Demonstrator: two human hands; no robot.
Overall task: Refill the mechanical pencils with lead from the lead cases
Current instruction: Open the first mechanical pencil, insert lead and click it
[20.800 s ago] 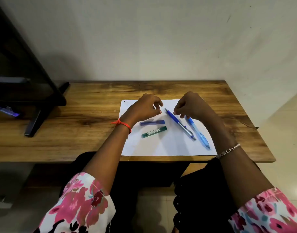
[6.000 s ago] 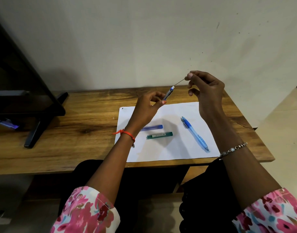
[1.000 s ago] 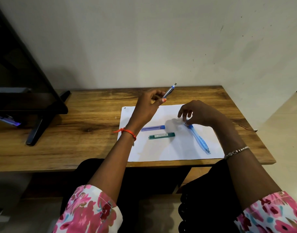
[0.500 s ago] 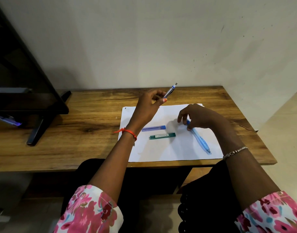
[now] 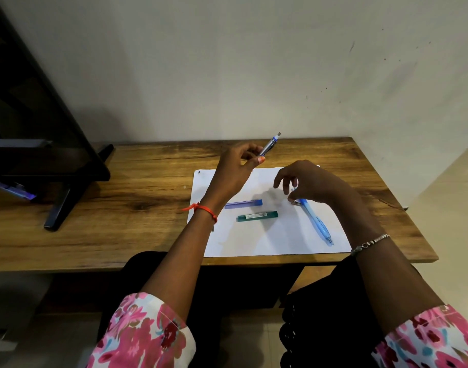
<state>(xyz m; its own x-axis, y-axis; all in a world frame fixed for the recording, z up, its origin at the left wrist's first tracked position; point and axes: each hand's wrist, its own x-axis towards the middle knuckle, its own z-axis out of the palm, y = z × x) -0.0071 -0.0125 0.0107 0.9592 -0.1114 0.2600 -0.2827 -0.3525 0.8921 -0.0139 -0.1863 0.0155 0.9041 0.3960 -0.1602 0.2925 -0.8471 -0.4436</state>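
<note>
My left hand (image 5: pixel 234 171) grips a dark blue mechanical pencil (image 5: pixel 270 144) and holds it raised above the table, its end pointing up and to the right. My right hand (image 5: pixel 311 183) hovers with loosely curved fingers over the top end of a light blue mechanical pencil (image 5: pixel 317 224), which lies on the white paper (image 5: pixel 270 240). The thumb tip touches a small silver piece (image 5: pixel 297 202) at that end. A blue lead case (image 5: pixel 244 203) and a green lead case (image 5: pixel 257 216) lie side by side on the paper between my hands.
The paper lies on a wooden table (image 5: pixel 137 208) against a pale wall. A black stand with slanted legs (image 5: pixel 60 205) occupies the table's left end. The table's right edge drops off to a tiled floor.
My right hand came down from the raised pencil to the top of the light blue pencil and has now lifted slightly, fingers spreading. My left hand keeps the dark blue pencil raised.
</note>
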